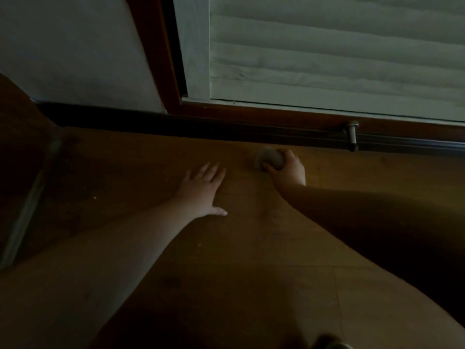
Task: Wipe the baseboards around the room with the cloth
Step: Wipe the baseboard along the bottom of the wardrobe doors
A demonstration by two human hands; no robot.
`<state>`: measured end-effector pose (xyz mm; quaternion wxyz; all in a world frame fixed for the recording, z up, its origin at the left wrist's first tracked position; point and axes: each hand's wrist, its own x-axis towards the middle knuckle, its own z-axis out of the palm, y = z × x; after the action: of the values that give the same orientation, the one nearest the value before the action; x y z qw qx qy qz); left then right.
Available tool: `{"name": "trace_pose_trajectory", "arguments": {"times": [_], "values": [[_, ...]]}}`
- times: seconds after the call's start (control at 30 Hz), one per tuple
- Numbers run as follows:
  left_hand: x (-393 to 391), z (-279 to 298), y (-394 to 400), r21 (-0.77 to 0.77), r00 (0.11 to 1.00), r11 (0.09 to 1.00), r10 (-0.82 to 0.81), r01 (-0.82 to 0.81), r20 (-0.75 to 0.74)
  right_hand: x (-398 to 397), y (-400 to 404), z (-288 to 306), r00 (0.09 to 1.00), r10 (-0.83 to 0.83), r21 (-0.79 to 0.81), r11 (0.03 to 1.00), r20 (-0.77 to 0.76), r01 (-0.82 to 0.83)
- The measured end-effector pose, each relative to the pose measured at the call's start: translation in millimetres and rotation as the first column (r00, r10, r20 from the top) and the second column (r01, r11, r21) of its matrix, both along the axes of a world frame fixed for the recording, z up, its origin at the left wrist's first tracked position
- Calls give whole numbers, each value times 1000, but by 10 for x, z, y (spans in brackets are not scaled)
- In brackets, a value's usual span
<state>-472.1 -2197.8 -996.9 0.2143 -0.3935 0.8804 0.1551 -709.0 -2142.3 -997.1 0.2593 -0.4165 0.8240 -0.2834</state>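
We are low on the wooden floor (251,248), likely bracing ourselves: our left hand (202,188) lies flat with fingers spread, holding nothing, probably to carry our weight as we lean in. Our right hand (285,168) has its grip curled round the cloth (270,158) — bunched into a small wad — held near the dark baseboard (226,128) but not yet touching it. A metal doorstop (352,133) juts out just beyond, below the shuttered door (327,54).
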Motion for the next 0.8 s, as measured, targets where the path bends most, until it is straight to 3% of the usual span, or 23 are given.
{"name": "trace_pose_trajectory", "arguments": {"times": [0.1, 0.2, 0.33, 0.67, 0.8], "values": [[-53, 30, -50, 52, 999, 998, 26, -27, 24, -140, -5, 81, 997, 70, 51, 996, 36, -71], [-13, 52, -28, 129, 987, 979, 148, -155, 64, -215, 44, 137, 997, 51, 97, 994, 57, -56], [-102, -137, 50, 45, 992, 992, 114, -116, 44, -6, -133, 6, 997, -19, 32, 999, 73, 16], [-243, -290, 162, 22, 987, 987, 157, -157, 24, 390, -586, -176, 981, -154, -49, 986, 115, 160], [-241, -314, 151, 22, 989, 989, 148, -149, 31, 221, -510, -232, 989, -102, -68, 992, 106, 109]]}}
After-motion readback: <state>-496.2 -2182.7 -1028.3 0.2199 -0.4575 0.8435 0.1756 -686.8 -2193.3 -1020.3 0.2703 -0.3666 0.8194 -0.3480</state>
